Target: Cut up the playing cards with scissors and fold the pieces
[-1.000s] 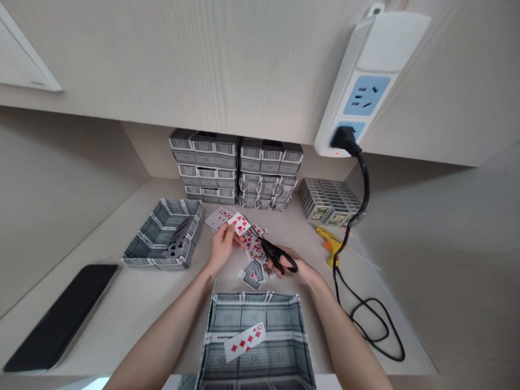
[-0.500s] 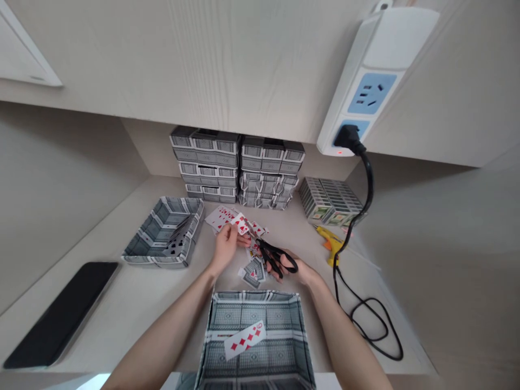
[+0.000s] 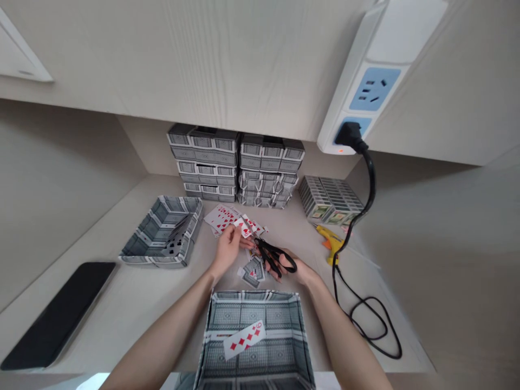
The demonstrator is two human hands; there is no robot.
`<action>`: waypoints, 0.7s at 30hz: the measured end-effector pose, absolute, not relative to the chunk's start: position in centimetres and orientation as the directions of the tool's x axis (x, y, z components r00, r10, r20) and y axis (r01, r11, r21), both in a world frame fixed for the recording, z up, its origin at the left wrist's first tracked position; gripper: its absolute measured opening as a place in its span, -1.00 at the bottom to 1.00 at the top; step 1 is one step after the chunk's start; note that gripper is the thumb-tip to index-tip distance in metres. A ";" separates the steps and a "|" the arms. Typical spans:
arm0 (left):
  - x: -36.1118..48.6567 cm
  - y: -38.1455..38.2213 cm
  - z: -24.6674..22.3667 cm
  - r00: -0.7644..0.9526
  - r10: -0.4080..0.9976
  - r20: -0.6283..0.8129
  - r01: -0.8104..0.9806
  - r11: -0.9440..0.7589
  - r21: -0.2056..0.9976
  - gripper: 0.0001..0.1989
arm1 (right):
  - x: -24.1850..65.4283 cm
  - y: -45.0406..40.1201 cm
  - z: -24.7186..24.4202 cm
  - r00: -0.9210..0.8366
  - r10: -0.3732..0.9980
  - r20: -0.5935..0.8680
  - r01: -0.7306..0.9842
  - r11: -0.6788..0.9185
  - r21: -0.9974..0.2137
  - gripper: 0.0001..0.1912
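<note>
My left hand (image 3: 228,246) pinches a red-suited playing card (image 3: 245,229) over the desk. Black-handled scissors (image 3: 273,253) are in my right hand (image 3: 290,265), their blades at the card. Below them lie cut card pieces with grey backs (image 3: 252,272), and other red-suited cards (image 3: 221,216) are spread behind my left hand. Nearest me stands an open box made of grey-backed cards (image 3: 280,314), with a strip of a diamond card (image 3: 244,340) inside. A second such box (image 3: 160,222) sits on the left, holding some loose cards.
Stacked card-made boxes (image 3: 207,162) stand at the back, beside more (image 3: 270,173). Card packs (image 3: 331,200) and a yellow glue gun (image 3: 333,244) are on the right. A black cable (image 3: 371,179) hangs from a power strip (image 3: 361,92). A dark flat object (image 3: 60,314) lies left.
The card in my left hand has shifted slightly right and down, in between the scissor blades. The whole view has moved a little.
</note>
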State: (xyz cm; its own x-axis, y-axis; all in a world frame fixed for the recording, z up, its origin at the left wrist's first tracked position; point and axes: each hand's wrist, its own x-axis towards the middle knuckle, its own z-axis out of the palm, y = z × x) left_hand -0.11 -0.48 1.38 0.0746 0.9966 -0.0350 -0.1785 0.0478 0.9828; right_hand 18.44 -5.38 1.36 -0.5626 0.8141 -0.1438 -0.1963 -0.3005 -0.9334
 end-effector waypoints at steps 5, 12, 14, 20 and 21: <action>-0.1 -0.5 1.5 0.055 0.998 -0.036 -0.170 0.045 0.984 -0.66 | 18.3 -5.4 1.6 -0.561 0.817 -0.134 -0.202 -0.291 -0.935 -0.26; -0.1 -0.5 1.7 0.061 0.997 -0.045 -0.181 0.055 0.982 -0.69 | 18.2 -5.4 1.5 -0.556 0.824 -0.112 -0.211 -0.269 -0.940 -0.34; -0.1 -0.5 1.6 0.060 0.997 -0.043 -0.176 0.053 0.983 -0.70 | 18.2 -5.5 1.5 -0.558 0.823 -0.107 -0.208 -0.264 -0.942 -0.35; 0.0 -0.6 1.6 0.036 0.999 -0.029 -0.166 0.035 0.986 -0.71 | 18.1 -5.5 1.8 -0.564 0.820 -0.098 -0.208 -0.256 -0.944 -0.33; 0.0 -0.6 1.6 0.037 0.999 -0.027 -0.167 0.033 0.985 -0.71 | 18.1 -5.5 1.8 -0.564 0.819 -0.101 -0.206 -0.258 -0.944 -0.34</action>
State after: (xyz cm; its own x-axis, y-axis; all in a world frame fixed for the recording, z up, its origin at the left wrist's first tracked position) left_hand -0.01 -0.62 1.57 0.0370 0.9990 -0.0269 -0.1670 0.0327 0.9854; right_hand 18.12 -5.53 1.76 -0.5642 0.8194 -0.1012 -0.2060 -0.2584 -0.9438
